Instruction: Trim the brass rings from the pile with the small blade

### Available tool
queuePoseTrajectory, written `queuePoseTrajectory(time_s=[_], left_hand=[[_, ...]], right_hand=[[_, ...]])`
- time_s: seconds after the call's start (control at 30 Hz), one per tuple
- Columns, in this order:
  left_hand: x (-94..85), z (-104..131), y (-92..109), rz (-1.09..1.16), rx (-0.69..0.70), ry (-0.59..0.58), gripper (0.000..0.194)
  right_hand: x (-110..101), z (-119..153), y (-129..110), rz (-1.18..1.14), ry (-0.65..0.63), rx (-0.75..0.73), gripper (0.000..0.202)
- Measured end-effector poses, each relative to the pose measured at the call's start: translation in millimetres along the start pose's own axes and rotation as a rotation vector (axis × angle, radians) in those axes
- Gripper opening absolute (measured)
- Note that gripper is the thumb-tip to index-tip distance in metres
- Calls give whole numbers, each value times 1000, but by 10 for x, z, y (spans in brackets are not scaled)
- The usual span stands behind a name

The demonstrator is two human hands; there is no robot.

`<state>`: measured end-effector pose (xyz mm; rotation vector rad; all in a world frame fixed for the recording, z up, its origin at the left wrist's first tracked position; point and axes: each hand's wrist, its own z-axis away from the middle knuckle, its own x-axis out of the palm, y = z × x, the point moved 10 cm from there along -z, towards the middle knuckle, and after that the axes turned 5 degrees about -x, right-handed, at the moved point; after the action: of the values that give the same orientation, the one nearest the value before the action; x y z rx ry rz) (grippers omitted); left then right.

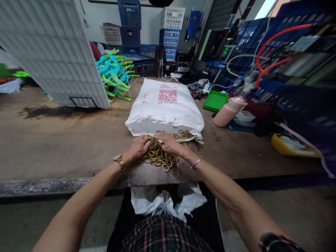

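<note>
A heap of brass-coloured metal rings [157, 156] lies near the front edge of the wooden table. My left hand [140, 145] is at the heap's left side, its fingers curled in over some rings. From the right, my right hand [168, 142] reaches across the top of the heap with bent fingers among the rings; a small pale thing shows at its thumb. The fingertips of both hands are partly hidden. Just behind them lies a full white woven sack [165, 105] with red print, its mouth facing me and more rings [186, 134] at its right corner.
Left stands a grey-white ribbed panel [57, 52], with turquoise and green plastic pieces [115, 73] beside it. To the right are a green tray [215, 100], a pink bottle [227, 113] and a yellow bin [291, 147]. White torn sacking [168, 203] lies at my lap.
</note>
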<state>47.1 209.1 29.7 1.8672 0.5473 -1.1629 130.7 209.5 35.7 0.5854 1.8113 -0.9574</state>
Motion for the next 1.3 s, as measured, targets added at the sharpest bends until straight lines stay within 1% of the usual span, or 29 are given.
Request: queuePoseTrajectory(time_s=[0.07,0.17,0.2,0.27,0.3,0.33,0.37,0.43,0.47,0.5,0.57,0.6,0.67,0.77,0.9,1.0,1.1,1.17,1.2,1.23,1.3], left_hand=[[-70,70,-29,-4,-37,47,31],[-267,246,-77,-7,-107,226,28],[-325,334,-78,-2,-127,288,26],[-402,549,-38,16,-163,397,22],[-406,666,17,32,-170,430,21],[-405,792,87,49,-180,470,21],[-377,910,199,71,-163,489,20],[-256,1101,501,113,-87,475,21],[-155,1161,668,126,-44,429,21],[-53,1204,817,134,-16,384,22],[143,1225,1057,142,21,290,22],[227,1205,1132,133,23,248,21],[357,1122,1191,92,-1,173,21],[459,978,1124,16,-68,96,20],[482,903,1034,-1,-87,82,20],[469,929,1001,62,-81,113,20],[390,975,967,191,-95,194,21],[313,993,916,330,-141,254,23],[293,992,868,420,-191,265,24],[297,986,808,520,-264,256,25],[361,978,694,733,-435,196,28]], right_hand=[[-224,120,30,-15,96,20,37],[-549,461,182,-64,285,82,39],[-617,618,270,-89,341,128,37],[-663,971,478,-144,413,257,33],[-661,1165,592,-158,445,345,31],[-627,1342,687,-164,446,428,29],[-591,1506,763,-159,445,505,28],[-512,1748,850,-136,417,630,26],[-483,1810,853,-117,400,663,25],[-460,1832,836,-96,383,680,24],[-425,1772,760,-47,343,678,23],[-410,1713,717,-14,320,676,23],[-378,1585,648,75,269,694,23],[-320,1427,585,214,195,725,21],[-240,1340,589,265,136,722,17],[-248,1382,664,223,162,732,18],[-288,1455,704,103,253,715,20],[-304,1466,634,-11,321,639,20],[-300,1449,556,-74,345,577,20],[-295,1422,455,-133,362,505,19],[-271,1333,178,-236,363,332,18]])
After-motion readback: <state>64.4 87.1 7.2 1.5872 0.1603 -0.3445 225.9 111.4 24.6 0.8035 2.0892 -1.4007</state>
